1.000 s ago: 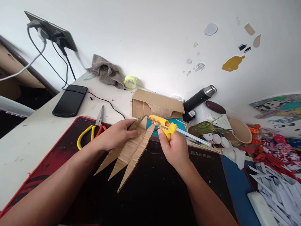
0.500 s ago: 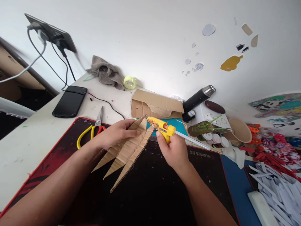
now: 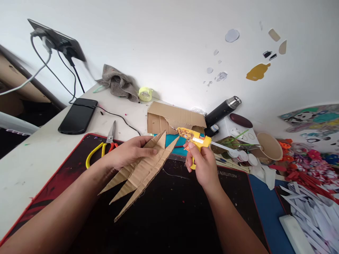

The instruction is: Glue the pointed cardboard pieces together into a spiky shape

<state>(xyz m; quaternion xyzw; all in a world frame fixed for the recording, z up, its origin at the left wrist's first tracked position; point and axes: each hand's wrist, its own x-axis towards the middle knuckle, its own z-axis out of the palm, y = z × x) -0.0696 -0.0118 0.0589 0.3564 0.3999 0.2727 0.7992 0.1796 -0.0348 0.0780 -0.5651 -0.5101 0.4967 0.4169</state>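
Observation:
My left hand (image 3: 134,151) is closed on a piece of cardboard (image 3: 144,173) cut into several long pointed strips, thumb on top and the other fingers partly hidden beneath. The piece is tilted above the dark desk mat (image 3: 169,215). In my right hand (image 3: 202,162) is a yellow hot glue gun (image 3: 189,135) with a clear glue stick (image 3: 224,146) sticking out of its back. Its nozzle points left, just apart from the upper tips of the cardboard. Scissors (image 3: 103,146) with yellow and red handles lie by my left forearm.
A black phone (image 3: 78,115) lies at the left, with a cord running past it. Behind my hands stands a folded cardboard piece (image 3: 176,114). A black thermos (image 3: 224,111), a paint-stained jar and a beige bowl (image 3: 270,146) are at the right, near white paper strips (image 3: 315,215).
The glue gun has moved right and away from the cardboard tips, and it has turned slightly in my right hand. The cardboard's lower points have shifted a little left and down.

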